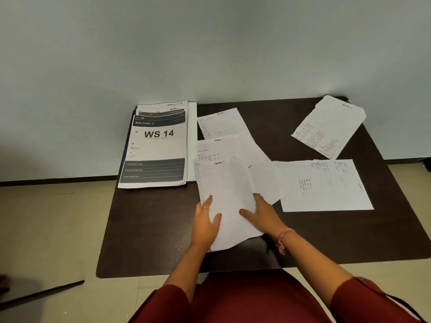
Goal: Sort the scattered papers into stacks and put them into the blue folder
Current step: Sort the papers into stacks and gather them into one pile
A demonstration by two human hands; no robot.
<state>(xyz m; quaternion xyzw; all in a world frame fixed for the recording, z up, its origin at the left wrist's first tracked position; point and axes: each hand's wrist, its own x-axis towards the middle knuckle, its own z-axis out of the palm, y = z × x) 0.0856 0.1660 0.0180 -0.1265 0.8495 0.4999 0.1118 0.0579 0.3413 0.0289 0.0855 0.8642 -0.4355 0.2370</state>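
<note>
Both hands, left hand (206,221) and right hand (262,215), pinch the lined sheet (229,197) at its near edges, seemingly just above the table (149,229). The blue folder (192,141) lies left under printed pages (158,145). Dragging could crumple the overlapped sheets (261,155) beneath.

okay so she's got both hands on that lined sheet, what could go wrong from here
1. The lined sheet that the left hand and right hand hold overlaps another sheet; lifting could drag that one along.
2. The printed stack overhangs the table edge, so a nudge might tip it off.
</note>
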